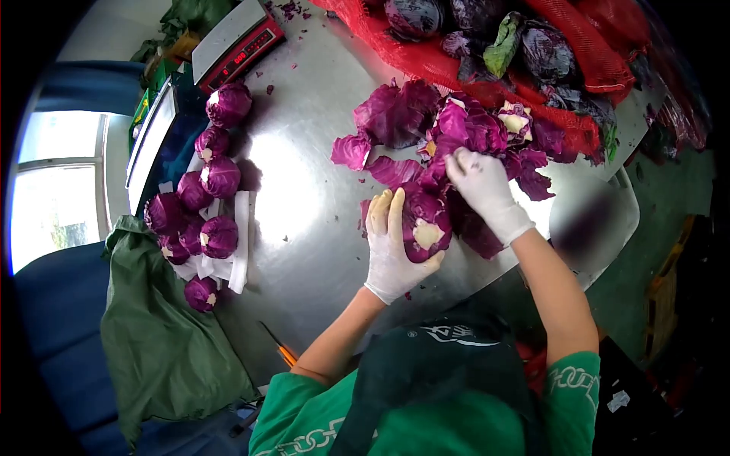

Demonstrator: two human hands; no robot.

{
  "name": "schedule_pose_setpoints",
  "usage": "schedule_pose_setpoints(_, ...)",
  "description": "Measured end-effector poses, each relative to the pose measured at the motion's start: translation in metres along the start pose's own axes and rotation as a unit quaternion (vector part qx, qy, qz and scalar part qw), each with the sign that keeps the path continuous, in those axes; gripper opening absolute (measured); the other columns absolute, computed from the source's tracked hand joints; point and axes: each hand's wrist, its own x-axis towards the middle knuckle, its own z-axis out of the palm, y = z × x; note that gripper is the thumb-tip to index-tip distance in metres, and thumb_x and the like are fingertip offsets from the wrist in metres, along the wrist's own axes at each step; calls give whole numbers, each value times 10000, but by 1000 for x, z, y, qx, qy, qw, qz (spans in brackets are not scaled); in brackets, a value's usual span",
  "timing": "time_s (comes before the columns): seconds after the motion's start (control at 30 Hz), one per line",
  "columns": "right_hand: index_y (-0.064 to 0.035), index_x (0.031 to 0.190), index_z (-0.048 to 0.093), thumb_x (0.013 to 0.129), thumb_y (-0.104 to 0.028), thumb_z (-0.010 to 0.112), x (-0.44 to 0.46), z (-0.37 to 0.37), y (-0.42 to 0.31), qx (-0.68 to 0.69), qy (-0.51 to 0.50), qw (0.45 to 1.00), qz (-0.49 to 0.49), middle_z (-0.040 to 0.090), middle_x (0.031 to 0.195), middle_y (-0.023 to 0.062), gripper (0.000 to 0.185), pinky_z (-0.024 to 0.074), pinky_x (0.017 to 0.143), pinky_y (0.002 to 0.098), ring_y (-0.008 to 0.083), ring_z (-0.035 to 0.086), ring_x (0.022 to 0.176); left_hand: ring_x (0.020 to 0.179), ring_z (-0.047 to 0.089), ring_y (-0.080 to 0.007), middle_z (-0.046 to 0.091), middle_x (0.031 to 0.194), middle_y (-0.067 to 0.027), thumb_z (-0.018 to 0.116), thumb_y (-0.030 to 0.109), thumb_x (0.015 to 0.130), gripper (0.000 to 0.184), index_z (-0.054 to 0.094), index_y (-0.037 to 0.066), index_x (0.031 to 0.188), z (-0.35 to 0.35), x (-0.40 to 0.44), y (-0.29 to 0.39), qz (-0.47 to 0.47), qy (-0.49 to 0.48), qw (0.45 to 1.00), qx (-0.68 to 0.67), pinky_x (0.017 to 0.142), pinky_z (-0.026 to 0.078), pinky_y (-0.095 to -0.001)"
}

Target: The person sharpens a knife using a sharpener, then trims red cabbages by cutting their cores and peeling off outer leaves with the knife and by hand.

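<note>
gripping a purple cabbage (427, 220), leaves alongside (395, 114)

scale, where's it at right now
In the head view, the scale is at the upper left of the metal table, just above the topmost cabbage on that side.

A produce-packing or food-preparation workroom is surrounding a broad metal table (304, 99), its bare surface shining under bright light. A red digital scale (239, 47) is sitting by the table's far left edge, and red mesh sacks (426, 57) are spilling dark cabbages (544, 49) at its far right corner. Trimmed purple heads (220, 177) are lining the left edge beside a window (61, 178), while loose leaves (395, 114) are lying near the sacks. Thin white gloves (484, 186) and a dark apron (437, 372) (over a green shirt) are adding to the working look.
</note>
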Motion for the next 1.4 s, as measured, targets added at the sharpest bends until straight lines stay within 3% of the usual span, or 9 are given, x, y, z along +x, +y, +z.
schedule_pose_setpoints(0.13, -10, 982, 650, 941, -437, 556, 8, -26, -16, 229, -111, 933, 256, 678, 813, 221, 439, 519, 724, 471, 398, 665, 789, 1368, 256, -436, 261, 1438, -262, 863, 241, 564, 1129, 241, 1, 1476, 3, -6, -1, 17, 10, 1000, 5, 1131, 263, -516)
schedule_pose_setpoints(0.3, 78, 1438, 347, 797, -584, 697, 2, -55, -49, 277, -272, 878, 280, 462, 1421, 261, 985, 364, 1103, 378, 367, 449, 1332, 1368, 255, -458, 269, 1436, -256, 866, 248, 568, 1123, 240, -12, 1463, 6, -13, -4, 38, 17, 999, 20, 1125, 257, -548)
schedule_pose_setpoints(0.43, 18, 1255, 577, 865, -466, 686, -7, -40, -35, 351, -253, 869, 240, 667, 1145, 203, 630, 475, 937, 378, 321, 632, 1099, 1356, 281, -467, 322, 1404, -250, 849, 284, 585, 1053, 296, -5, 1434, 19, -26, -3, 98, 73, 991, 54, 1106, 262, -583)
schedule_pose_setpoints(0.53, 4, 970, 668, 901, -378, 618, -10, -40, -42, 85, -139, 972, 170, 680, 858, 221, 391, 526, 733, 464, 385, 659, 821, 1327, 314, -492, 356, 1374, -212, 848, 287, 593, 917, 401, 23, 1349, 31, -39, -1, 146, 99, 981, 78, 1071, 310, -603)
schedule_pose_setpoints(0.67, -29, 933, 656, 931, -352, 546, -13, -10, -13, 19, -108, 977, 185, 689, 842, 199, 342, 537, 703, 472, 370, 670, 798, 1208, 428, -469, 452, 1227, -126, 812, 282, 583, 628, 580, 138, 1148, 58, -69, -11, 221, 154, 956, 115, 994, 361, -675)
schedule_pose_setpoints(0.87, -31, 1031, 611, 903, -248, 643, -40, -56, -47, 142, 65, 959, 236, 662, 1014, 158, 255, 542, 673, 418, 333, 671, 822, 1288, 344, -502, 378, 1326, -190, 888, 300, 586, 838, 473, 114, 1290, 34, -49, -5, 149, 156, 976, 34, 1032, 368, -622)
schedule_pose_setpoints(1.1, 27, 1128, 567, 899, -51, 571, -103, -5, -78, 360, 55, 910, 198, 620, 1076, 210, 242, 507, 851, 422, 372, 615, 995, 1288, 340, -457, 349, 1377, -237, 883, 500, 477, 1154, 381, 184, 1467, -50, 28, -22, 127, -210, 959, 143, 1056, 329, -581)
schedule_pose_setpoints(1.2, 26, 1140, 559, 902, -30, 552, -93, -3, -79, 386, 61, 899, 199, 622, 1059, 203, 244, 504, 840, 430, 380, 612, 963, 1353, 290, -482, 300, 1447, -256, 888, 441, 506, 1127, 374, 152, 1466, -49, 54, -25, 242, -222, 936, 129, 1095, 307, -568)
schedule_pose_setpoints(1.4, -107, 1450, 408, 1000, -178, 506, -99, -24, -74, 255, 103, 944, 185, 648, 995, 147, 466, 527, 675, 392, 313, 641, 751, 1322, 349, -421, 331, 1420, -273, 882, 310, 579, 1083, 296, -57, 1413, -14, 32, -20, 113, -116, 987, -19, 1095, 326, -482)
